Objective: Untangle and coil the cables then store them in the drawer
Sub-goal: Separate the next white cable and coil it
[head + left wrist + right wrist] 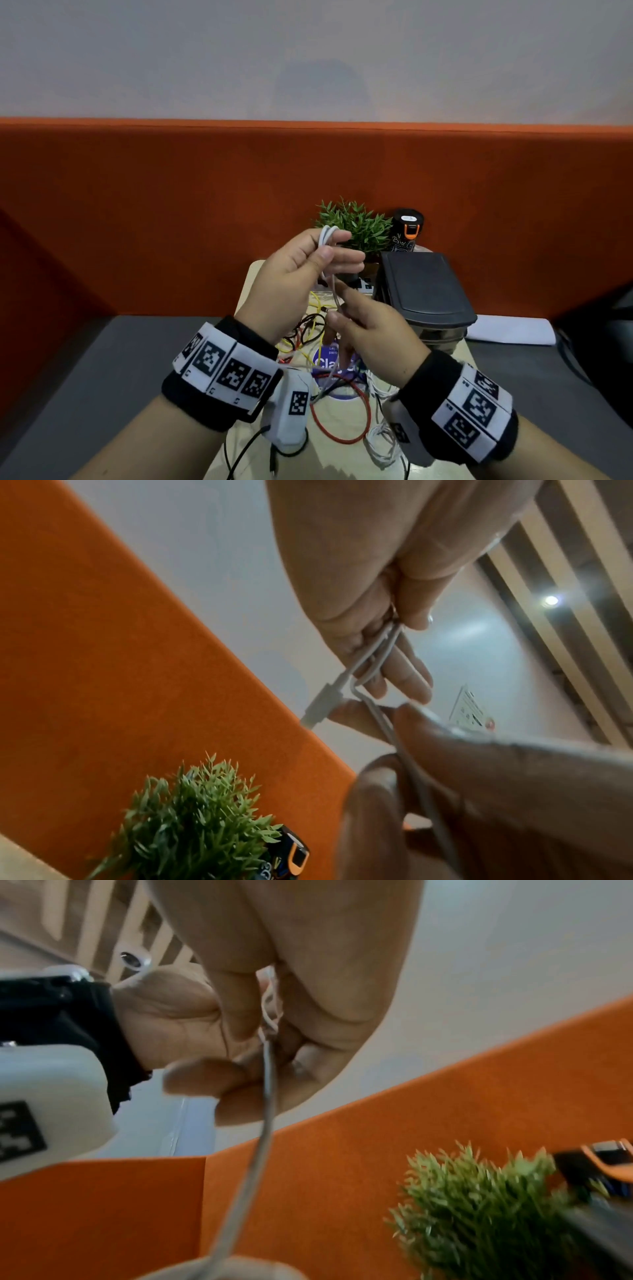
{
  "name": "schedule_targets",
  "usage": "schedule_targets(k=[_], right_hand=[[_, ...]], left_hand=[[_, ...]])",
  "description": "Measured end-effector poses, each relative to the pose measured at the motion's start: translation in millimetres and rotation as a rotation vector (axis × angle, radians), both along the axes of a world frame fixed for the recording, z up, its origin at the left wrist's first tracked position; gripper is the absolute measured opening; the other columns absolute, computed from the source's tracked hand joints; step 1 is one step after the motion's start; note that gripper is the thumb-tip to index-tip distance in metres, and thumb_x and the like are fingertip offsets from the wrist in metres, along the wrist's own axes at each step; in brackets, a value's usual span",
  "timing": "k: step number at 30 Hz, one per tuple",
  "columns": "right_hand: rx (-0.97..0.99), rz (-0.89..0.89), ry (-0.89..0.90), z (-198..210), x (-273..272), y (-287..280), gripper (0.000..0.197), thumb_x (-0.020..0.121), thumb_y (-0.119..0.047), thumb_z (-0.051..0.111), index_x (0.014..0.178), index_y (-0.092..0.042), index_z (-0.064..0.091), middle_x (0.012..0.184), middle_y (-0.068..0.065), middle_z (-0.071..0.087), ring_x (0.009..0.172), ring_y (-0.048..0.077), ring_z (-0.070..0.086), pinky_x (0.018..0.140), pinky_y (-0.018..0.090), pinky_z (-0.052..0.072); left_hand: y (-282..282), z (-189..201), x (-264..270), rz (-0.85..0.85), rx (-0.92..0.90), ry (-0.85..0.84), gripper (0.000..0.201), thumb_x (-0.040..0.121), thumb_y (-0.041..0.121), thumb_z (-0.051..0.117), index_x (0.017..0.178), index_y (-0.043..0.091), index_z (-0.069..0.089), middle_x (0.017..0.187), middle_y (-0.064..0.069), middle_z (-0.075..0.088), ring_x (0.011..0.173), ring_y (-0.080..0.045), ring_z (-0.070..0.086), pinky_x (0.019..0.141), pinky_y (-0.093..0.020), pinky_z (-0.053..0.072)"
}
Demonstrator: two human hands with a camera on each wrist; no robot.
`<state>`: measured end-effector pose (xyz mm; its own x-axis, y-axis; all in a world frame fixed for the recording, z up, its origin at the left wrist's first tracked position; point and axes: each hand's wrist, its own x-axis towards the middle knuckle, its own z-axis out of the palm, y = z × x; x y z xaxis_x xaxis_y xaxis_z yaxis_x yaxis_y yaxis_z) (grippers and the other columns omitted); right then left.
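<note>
At centre frame of the head view, the left hand is raised above the desk, thumb and fingers pinched on a few folded loops of the white cable. From the left wrist view those loops sit between thumb and fingers, and the cable's white plug pokes out free below them. Just under it, the right hand has fingers and thumb curled round the trailing length of that same cable, which runs down toward the desk. So both hands are clamped on one cable, close together, the right one seemingly feeding slack up for another loop.

Moving outward: below the hands, lower centre of the frame, the tangle of yellow, brown and black leads lies on the pale desk, with a red cable looping wide and another white lead bunched at the bottom. Right of the hands stands the dark drawer unit; its drawers appear closed, though its front is mostly hidden. Behind sit a small green plant and a black bottle against the orange partition.

Judging by this, the job is early: one cable is part-coiled, nothing looks stored, and the heap remains to be separated, coiled and put away.
</note>
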<state>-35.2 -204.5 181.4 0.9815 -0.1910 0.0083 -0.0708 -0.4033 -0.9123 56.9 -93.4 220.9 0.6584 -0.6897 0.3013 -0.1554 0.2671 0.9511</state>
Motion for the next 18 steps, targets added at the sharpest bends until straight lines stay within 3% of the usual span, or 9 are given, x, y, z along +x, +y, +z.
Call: schedule_targets(k=[2, 4, 6, 7, 9, 11, 13, 15, 18], right_hand=[[-0.234, 0.053, 0.065, 6, -1, 1, 0.053, 0.097, -0.023, 0.049, 0.143, -0.034, 0.027, 0.088, -0.005, 0.064, 0.058, 0.013, 0.063, 0.058, 0.025, 0.051], [-0.4, 0.104, 0.1, 9, -1, 4, 0.056, 0.097, -0.018, 0.047, 0.144, -0.033, 0.02, 0.102, -0.004, 0.061, 0.072, 0.014, 0.061, 0.068, 0.03, 0.052], [-0.463, 0.111, 0.07, 14, -2, 6, 0.054, 0.095, -0.009, 0.047, 0.141, -0.031, 0.029, 0.116, -0.002, 0.056, 0.087, 0.012, 0.054, 0.076, 0.03, 0.047], [-0.473, 0.093, 0.023, 17, -3, 5, 0.047, 0.093, -0.006, 0.048, 0.133, -0.03, 0.041, 0.114, -0.003, 0.054, 0.09, 0.01, 0.052, 0.078, 0.028, 0.044], [-0.461, 0.033, -0.089, 24, -5, 1, 0.035, 0.092, -0.003, 0.051, 0.109, -0.033, 0.056, 0.093, -0.014, 0.048, 0.082, 0.002, 0.047, 0.071, 0.018, 0.038], [-0.445, -0.038, -0.153, 28, -8, -4, 0.028, 0.092, -0.006, 0.055, 0.106, -0.029, 0.063, 0.085, -0.02, 0.044, 0.078, -0.009, 0.045, 0.069, 0.007, 0.034], [-0.436, -0.075, -0.209, 29, -9, -10, 0.021, 0.09, -0.006, 0.059, 0.101, -0.023, 0.064, 0.088, -0.02, 0.049, 0.079, -0.013, 0.047, 0.069, 0.003, 0.034], [-0.472, -0.08, -0.272, 31, -10, -15, 0.017, 0.088, -0.005, 0.063, 0.092, -0.022, 0.063, 0.086, -0.017, 0.053, 0.079, -0.008, 0.051, 0.067, 0.005, 0.037], [-0.563, -0.128, -0.385, 36, -9, -28, 0.015, 0.081, -0.007, 0.071, 0.085, -0.02, 0.066, 0.078, -0.019, 0.054, 0.077, -0.007, 0.051, 0.066, 0.005, 0.037]], left_hand=[[-1, -4, -1, 0.014, 0.042, -0.064, 0.027, 0.1, 0.007, 0.036, 0.116, 0.01, 0.057, 0.104, -0.008, 0.072, 0.101, -0.019, 0.068, 0.091, -0.027, 0.05], [-3, -8, -3, 0.034, 0.099, -0.133, 0.026, 0.1, 0.009, 0.038, 0.118, 0.013, 0.056, 0.107, -0.001, 0.071, 0.105, -0.011, 0.066, 0.09, -0.019, 0.048], [-2, -13, -2, 0.077, 0.203, -0.271, 0.026, 0.1, 0.013, 0.042, 0.121, 0.021, 0.055, 0.109, 0.007, 0.069, 0.106, -0.001, 0.062, 0.087, -0.013, 0.045], [-1, -17, 1, 0.1, 0.267, -0.372, 0.027, 0.1, 0.016, 0.043, 0.123, 0.025, 0.055, 0.111, 0.01, 0.068, 0.107, 0.002, 0.061, 0.088, -0.013, 0.045], [2, -22, 7, 0.147, 0.396, -0.601, 0.031, 0.098, 0.026, 0.041, 0.126, 0.027, 0.056, 0.113, 0.012, 0.065, 0.107, 0.002, 0.057, 0.088, -0.017, 0.044], [7, -24, 12, 0.163, 0.455, -0.723, 0.033, 0.096, 0.031, 0.037, 0.115, 0.019, 0.061, 0.105, 0.01, 0.065, 0.095, -0.003, 0.056, 0.079, -0.024, 0.045], [10, -26, 15, 0.148, 0.458, -0.769, 0.036, 0.097, 0.038, 0.032, 0.094, 0.014, 0.059, 0.08, 0.01, 0.059, 0.076, -0.006, 0.052, 0.063, -0.024, 0.04], [11, -28, 15, 0.108, 0.511, -0.77, 0.044, 0.096, 0.048, 0.029, 0.088, 0.016, 0.057, 0.073, 0.008, 0.054, 0.072, -0.004, 0.05, 0.059, -0.022, 0.036], [14, -30, 14, 0.036, 0.618, -0.704, 0.028, 0.093, 0.044, 0.047, 0.078, 0.022, 0.055, 0.066, 0.006, 0.053, 0.063, -0.005, 0.047, 0.054, -0.022, 0.031]])
